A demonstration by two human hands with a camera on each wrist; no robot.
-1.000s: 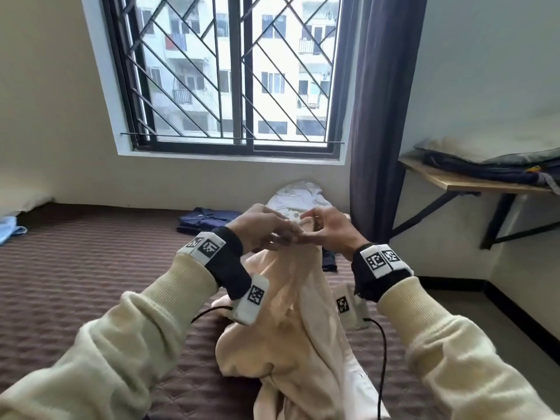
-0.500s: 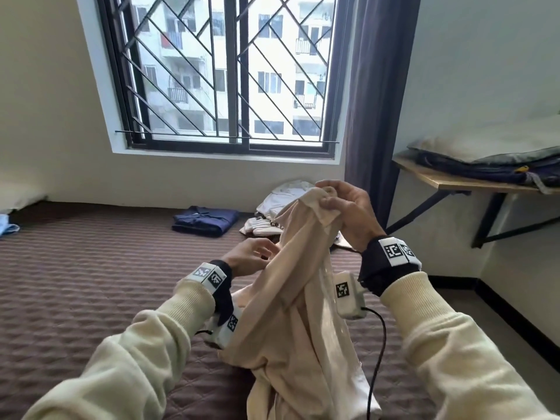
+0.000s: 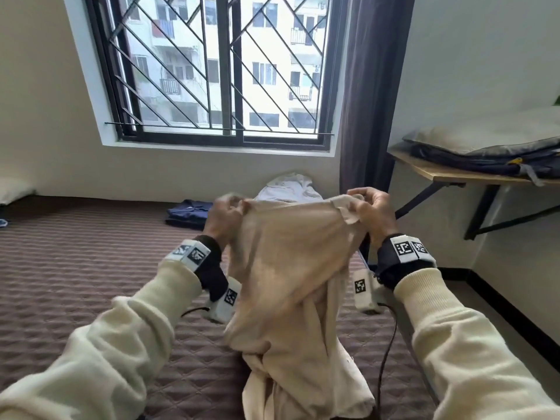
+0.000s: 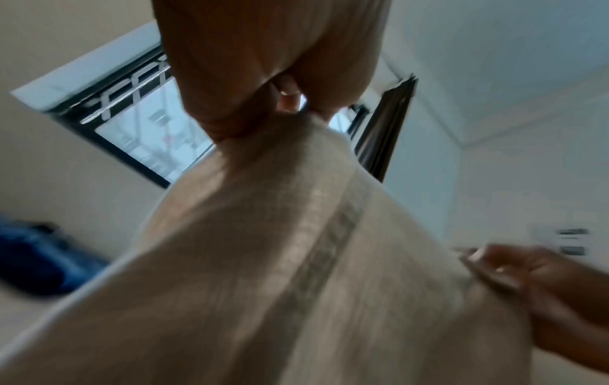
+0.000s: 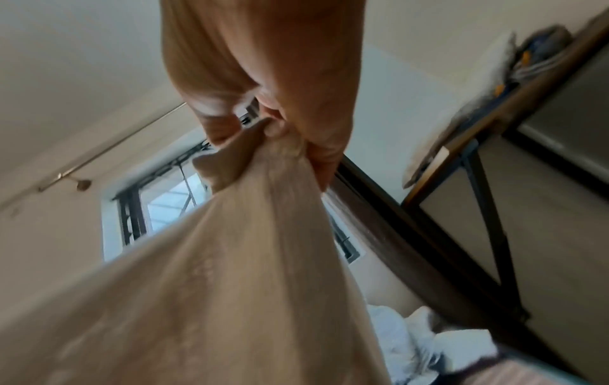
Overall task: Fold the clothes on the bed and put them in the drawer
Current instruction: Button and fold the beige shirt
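The left hand (image 3: pixel 222 218) and the right hand (image 3: pixel 371 212) each pinch one end of the top edge of a beige garment (image 3: pixel 291 268), fingers curled tight on the cloth, holding it stretched between them above the bed (image 3: pixel 75 283). The rest of the garment hangs twisted, its lower part bunched on the quilted cover.

The likely trouble is that twist: laid down as it hangs, the cloth would probably fold in creased and lopsided. Each grip takes only a small bite of edge, so a sharp shake could pull a corner free. The trailing cable (image 3: pixel 388 353) beside the fabric could catch in it.

The head view alone shows the whole spread and, beyond it, a folded blue garment (image 3: pixel 188 212) and a white garment (image 3: pixel 288 187) near the window wall. The right wrist view shows the thumb and fingers (image 5: pixel 316 146) gathering a wad of hem; the left wrist view, blurred, shows a woven seam band (image 4: pixel 329 250) running down the cloth. No drawer appears anywhere.
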